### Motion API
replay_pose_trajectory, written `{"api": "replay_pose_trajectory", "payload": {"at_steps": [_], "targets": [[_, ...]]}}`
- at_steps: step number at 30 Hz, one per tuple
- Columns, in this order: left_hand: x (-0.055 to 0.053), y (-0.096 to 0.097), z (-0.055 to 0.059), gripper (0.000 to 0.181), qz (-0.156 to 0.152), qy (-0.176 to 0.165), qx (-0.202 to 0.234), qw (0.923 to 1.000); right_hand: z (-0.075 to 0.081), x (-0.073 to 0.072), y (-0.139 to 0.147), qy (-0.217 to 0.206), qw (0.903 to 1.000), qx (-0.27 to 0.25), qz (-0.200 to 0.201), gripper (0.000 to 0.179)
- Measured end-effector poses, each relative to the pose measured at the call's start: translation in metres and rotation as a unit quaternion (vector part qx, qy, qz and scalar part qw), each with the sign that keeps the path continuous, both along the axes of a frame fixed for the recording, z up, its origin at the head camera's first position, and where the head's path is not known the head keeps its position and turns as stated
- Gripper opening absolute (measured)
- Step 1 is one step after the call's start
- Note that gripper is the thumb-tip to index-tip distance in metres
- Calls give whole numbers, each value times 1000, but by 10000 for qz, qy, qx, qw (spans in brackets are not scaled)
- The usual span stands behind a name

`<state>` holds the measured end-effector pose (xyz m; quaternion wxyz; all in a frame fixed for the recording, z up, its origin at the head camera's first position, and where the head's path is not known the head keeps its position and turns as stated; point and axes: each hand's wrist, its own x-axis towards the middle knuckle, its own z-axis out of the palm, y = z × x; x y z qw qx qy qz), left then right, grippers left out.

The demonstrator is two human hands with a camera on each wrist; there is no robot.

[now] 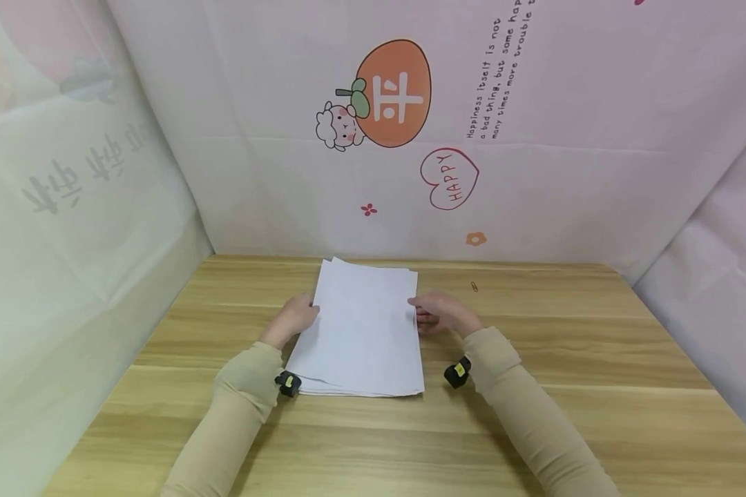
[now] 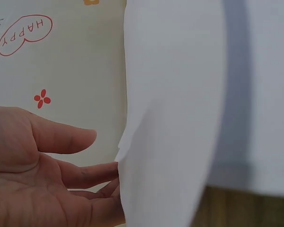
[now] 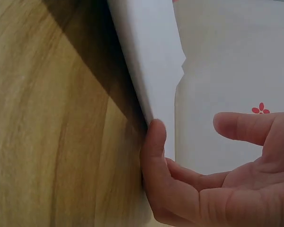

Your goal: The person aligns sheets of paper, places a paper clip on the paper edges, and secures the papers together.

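A stack of white paper sheets (image 1: 363, 331) lies on the table, its sheets slightly out of line at the top and bottom. My left hand (image 1: 295, 315) is at the stack's left edge. In the left wrist view, the fingers (image 2: 92, 176) reach the paper's edge, while the thumb stays apart from it. On the opposite side, my right hand (image 1: 441, 312) touches the right edge. The right wrist view shows one fingertip (image 3: 156, 130) against the sheets, other fingers near the edge, and the thumb held away. The sheets bend up in both wrist views.
A small paper clip (image 1: 474, 286) lies on the wooden table (image 1: 572, 345), beyond my right hand. A printed cloth (image 1: 273, 172) hangs behind the table's far edge, with more cloth on both sides. Small black cameras sit at both wrists.
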<state>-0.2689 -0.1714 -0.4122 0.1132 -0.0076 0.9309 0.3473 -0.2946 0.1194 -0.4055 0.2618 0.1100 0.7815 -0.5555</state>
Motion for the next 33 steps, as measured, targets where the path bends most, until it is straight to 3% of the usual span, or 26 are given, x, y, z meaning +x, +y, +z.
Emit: {"api": "replay_pose_trajectory", "payload": {"at_steps": [9,17,23,28,33], "targets": [[0,0,0,43,106,0,-40,9999,-1,1,0,-43,9999,-118,9,25],[-1,1,-2,39,90,8,-41,10000,-1,1,1,9,9996,19,276,45],[-3,1,-3,38,87,6,-23,10000,0,3,2,32,9967,-123,801,57],[-2,0,-4,40,72,-71,316,9994,-2,3,-1,17,9950,-295,953,60],[-1,0,-5,46,26,-152,848,9963,-3,5,-5,64,9949,-358,941,49]]}}
